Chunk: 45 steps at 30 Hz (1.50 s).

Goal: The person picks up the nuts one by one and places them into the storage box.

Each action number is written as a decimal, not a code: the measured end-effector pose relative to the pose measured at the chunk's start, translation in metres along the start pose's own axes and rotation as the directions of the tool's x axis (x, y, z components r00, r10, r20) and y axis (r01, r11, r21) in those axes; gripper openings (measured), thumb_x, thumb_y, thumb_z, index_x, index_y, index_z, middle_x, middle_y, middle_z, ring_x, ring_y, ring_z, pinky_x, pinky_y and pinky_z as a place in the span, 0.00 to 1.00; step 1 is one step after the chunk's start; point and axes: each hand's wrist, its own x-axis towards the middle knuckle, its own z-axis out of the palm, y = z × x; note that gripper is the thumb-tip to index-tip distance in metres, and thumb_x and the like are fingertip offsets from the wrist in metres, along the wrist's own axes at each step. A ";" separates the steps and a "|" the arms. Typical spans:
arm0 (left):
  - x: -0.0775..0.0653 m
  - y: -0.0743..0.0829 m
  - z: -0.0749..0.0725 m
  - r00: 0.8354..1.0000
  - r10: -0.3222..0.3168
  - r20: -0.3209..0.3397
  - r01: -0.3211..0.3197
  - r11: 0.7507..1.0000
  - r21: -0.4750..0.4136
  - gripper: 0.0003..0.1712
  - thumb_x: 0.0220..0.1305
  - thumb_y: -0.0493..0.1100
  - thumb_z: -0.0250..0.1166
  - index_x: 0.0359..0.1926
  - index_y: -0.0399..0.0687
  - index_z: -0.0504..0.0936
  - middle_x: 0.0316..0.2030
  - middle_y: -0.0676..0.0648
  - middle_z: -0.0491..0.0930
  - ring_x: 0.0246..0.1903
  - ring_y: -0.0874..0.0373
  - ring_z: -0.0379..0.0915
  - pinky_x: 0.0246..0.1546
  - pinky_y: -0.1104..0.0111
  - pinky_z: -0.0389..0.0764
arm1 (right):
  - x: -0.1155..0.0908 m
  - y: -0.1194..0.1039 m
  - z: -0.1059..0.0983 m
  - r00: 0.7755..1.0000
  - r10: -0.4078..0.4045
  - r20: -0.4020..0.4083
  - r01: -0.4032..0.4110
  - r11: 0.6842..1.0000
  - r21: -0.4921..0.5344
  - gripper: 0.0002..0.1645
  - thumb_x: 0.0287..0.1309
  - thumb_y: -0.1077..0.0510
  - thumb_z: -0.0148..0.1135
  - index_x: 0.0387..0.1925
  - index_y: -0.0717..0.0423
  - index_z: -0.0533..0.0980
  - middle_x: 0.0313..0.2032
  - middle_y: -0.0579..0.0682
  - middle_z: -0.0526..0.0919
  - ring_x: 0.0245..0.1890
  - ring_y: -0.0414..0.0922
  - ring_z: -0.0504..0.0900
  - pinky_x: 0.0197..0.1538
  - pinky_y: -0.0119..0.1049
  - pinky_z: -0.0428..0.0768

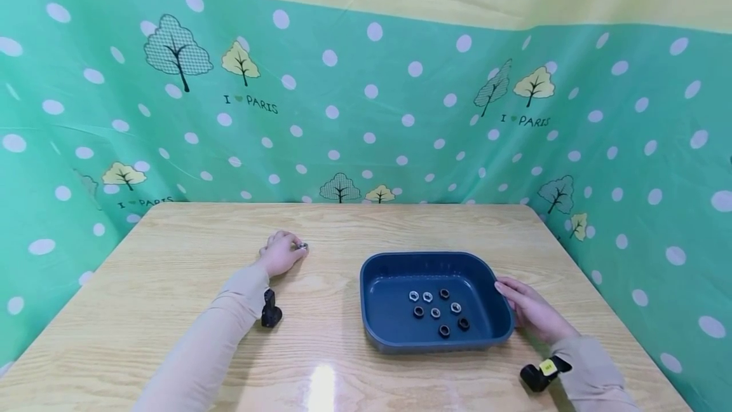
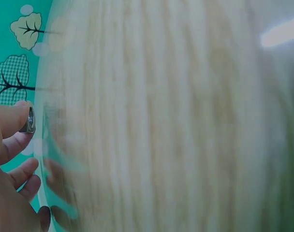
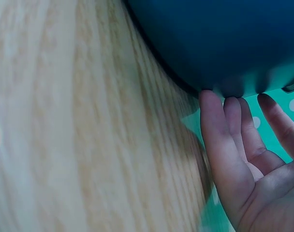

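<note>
My left hand [image 1: 280, 254] is over the left part of the table and pinches a silver hex nut [image 1: 303, 246] between thumb and finger. In the left wrist view that nut [image 2: 29, 121] shows at the fingertips, the other fingers loosely bent. A dark blue plastic basin [image 1: 374, 336] stands right of centre. Inside it, on the bottom, lie several silver nuts [image 1: 427, 297] and several dark nuts [image 1: 444, 330]. My right hand [image 1: 534, 311] is at the basin's right side. In the right wrist view its fairly straight fingers [image 3: 212, 116] touch the outer wall.
The wooden table [image 1: 189, 259] runs back to a green dotted curtain [image 1: 320, 113], which also hangs along both sides. A black wrist camera [image 1: 271, 310] is on the left arm, another [image 1: 536, 376] on the right. Light glares off the table's front [image 1: 321, 386].
</note>
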 end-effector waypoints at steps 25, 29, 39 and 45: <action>0.002 0.000 -0.007 0.996 0.058 -0.071 -0.064 0.994 -0.084 0.14 0.67 0.45 0.56 0.42 0.37 0.74 0.61 0.29 0.62 0.62 0.32 0.54 0.63 0.42 0.57 | -0.001 0.002 0.002 0.999 0.015 -0.029 -0.015 1.000 -0.011 0.41 0.71 0.45 0.44 0.68 0.72 0.45 0.44 0.42 0.83 0.40 0.37 0.83 0.46 0.39 0.82; 0.002 0.002 -0.008 0.992 0.087 -0.090 -0.097 0.989 -0.114 0.13 0.65 0.45 0.58 0.39 0.37 0.75 0.62 0.28 0.61 0.63 0.30 0.53 0.65 0.44 0.56 | 0.000 0.001 0.003 0.999 0.007 -0.040 -0.008 1.000 -0.022 0.41 0.71 0.45 0.44 0.68 0.72 0.45 0.44 0.43 0.82 0.40 0.37 0.83 0.46 0.39 0.82; -0.001 0.022 -0.010 0.987 0.137 -0.089 -0.150 0.976 -0.160 0.11 0.64 0.43 0.60 0.36 0.38 0.75 0.63 0.28 0.60 0.65 0.30 0.51 0.67 0.43 0.52 | 0.001 0.002 -0.001 1.000 -0.017 0.004 0.017 1.000 0.015 0.39 0.70 0.45 0.44 0.66 0.72 0.47 0.40 0.37 0.83 0.39 0.36 0.84 0.44 0.38 0.82; -0.003 0.034 -0.011 0.977 0.186 -0.104 -0.200 0.967 -0.156 0.11 0.63 0.43 0.61 0.38 0.37 0.76 0.63 0.28 0.61 0.64 0.31 0.54 0.67 0.44 0.54 | 0.001 0.002 0.000 1.000 -0.013 -0.005 0.014 1.000 0.010 0.40 0.71 0.45 0.43 0.67 0.72 0.46 0.41 0.38 0.83 0.39 0.36 0.84 0.44 0.38 0.82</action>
